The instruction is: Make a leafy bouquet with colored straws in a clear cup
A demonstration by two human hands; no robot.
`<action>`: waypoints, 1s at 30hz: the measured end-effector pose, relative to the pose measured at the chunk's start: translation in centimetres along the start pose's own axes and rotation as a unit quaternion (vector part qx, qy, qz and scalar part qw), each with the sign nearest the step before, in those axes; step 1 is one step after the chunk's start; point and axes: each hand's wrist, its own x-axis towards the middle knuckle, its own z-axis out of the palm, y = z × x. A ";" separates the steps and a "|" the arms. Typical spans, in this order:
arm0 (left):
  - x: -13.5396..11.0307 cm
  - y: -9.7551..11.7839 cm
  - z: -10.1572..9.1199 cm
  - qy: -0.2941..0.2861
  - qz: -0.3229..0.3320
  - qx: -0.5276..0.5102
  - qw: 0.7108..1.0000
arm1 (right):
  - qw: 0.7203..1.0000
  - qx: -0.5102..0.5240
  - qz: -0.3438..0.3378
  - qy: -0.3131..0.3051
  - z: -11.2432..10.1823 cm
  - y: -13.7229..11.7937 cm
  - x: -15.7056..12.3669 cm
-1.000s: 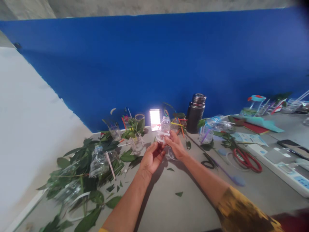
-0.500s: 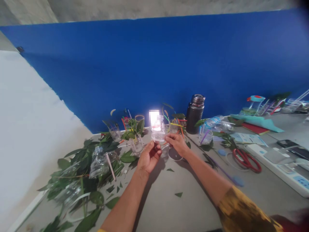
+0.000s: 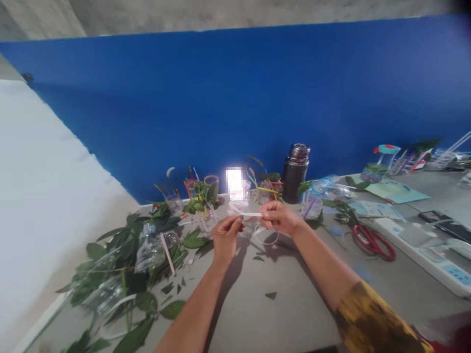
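Observation:
My left hand (image 3: 225, 237) and my right hand (image 3: 280, 217) are raised over the grey table (image 3: 257, 304), both pinched on the ends of a thin white plastic strip (image 3: 249, 214) stretched between them. A clear plastic ring (image 3: 265, 235) lies on the table just below my right hand. Small clear cups (image 3: 208, 219) with leaves and coloured sticks stand just beyond the hands. A bright white glare patch (image 3: 234, 183) sits behind them against the blue wall.
Leafy branches and clear cut bottles (image 3: 150, 247) crowd the left side. A dark flask (image 3: 295, 172) stands at the back. Red-handled scissors (image 3: 372, 240), a white power strip (image 3: 430, 255), a crushed bottle (image 3: 324, 186) and papers lie to the right. Leaf scraps (image 3: 271, 295) dot the middle.
The clear bottle piece that both hands held up is no longer in them; the hands have moved apart and now stretch a thin white strip between them.

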 end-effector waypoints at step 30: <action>0.0 -0.1 -0.8 -0.141 -0.151 -0.277 0.938 | 0.938 -0.203 -0.080 0.268 -2.3 -8.3 1.3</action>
